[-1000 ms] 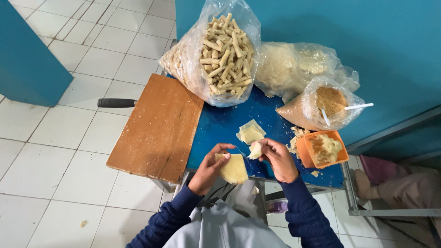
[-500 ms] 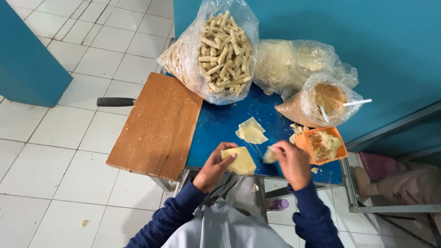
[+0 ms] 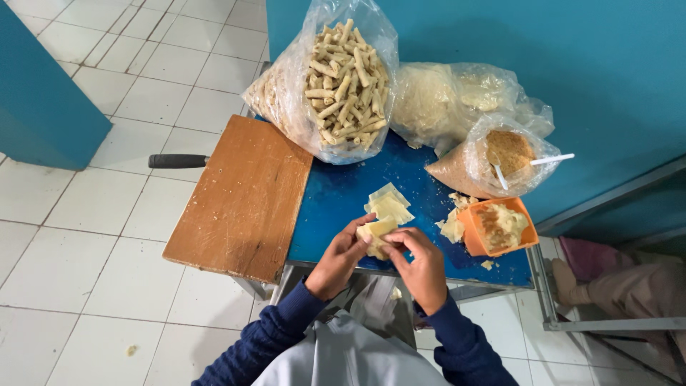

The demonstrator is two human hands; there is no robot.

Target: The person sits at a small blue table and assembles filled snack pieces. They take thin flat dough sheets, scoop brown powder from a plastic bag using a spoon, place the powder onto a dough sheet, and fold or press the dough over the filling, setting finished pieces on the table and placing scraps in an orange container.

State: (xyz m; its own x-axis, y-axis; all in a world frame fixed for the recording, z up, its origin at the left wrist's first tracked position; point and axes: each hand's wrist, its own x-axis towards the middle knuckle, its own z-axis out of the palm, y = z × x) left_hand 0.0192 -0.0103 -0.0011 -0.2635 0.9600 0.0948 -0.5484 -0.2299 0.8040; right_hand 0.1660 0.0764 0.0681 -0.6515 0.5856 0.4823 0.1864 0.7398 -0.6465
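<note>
My left hand (image 3: 341, 259) and my right hand (image 3: 420, 263) meet over the front edge of a small blue table (image 3: 336, 207). Together they grip a pale yellow square wrapper (image 3: 376, 231), folded between the fingers of both hands. Just beyond the hands a small stack of the same flat wrappers (image 3: 389, 205) lies on the blue top. To the right stands an orange tub (image 3: 498, 227) holding crumbly pale filling, with a few loose bits beside it.
A brown wooden board (image 3: 243, 200) covers the table's left side, a black handle (image 3: 177, 161) sticking out behind it. At the back stand a plastic bag of finished rolls (image 3: 336, 71), a bag of wrappers (image 3: 446, 96) and a bag of brown crumbs (image 3: 500, 161) with white spoons. White floor tiles surround.
My right hand went to the orange tub and came back to the left hand. The wrapper, flat in the left hand before, is now folded between both hands.
</note>
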